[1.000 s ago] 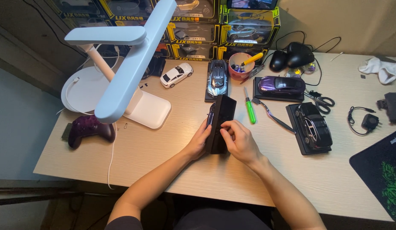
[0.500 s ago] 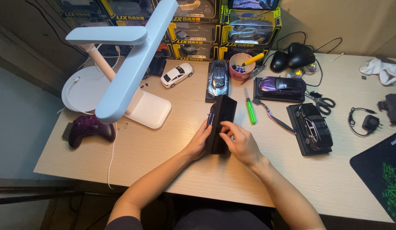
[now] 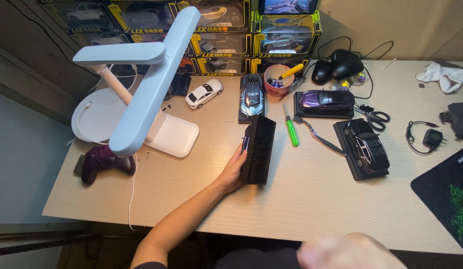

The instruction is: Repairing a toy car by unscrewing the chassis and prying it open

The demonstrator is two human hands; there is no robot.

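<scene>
Left hand (image 3: 235,170) against left side of black base plate (image 3: 259,149), held on edge at desk (image 3: 311,199) centre; fingers wrapped along its side, gripping. Green screwdriver (image 3: 291,132) just right. Right hand (image 3: 348,251) blurred at bottom edge, finger state unclear.

front desk (image 3: 311,209): open | left: lamp (image 3: 152,84) blocks | right: screwdriver (image 3: 291,132), pliers (image 3: 318,137)

- We count five model cars (image 3: 203,93) out of boxes.
- We see two black computer mice (image 3: 341,65).
- One green screwdriver (image 3: 291,132).
- One purple game controller (image 3: 103,162).
- One white desk lamp (image 3: 147,84).
</scene>
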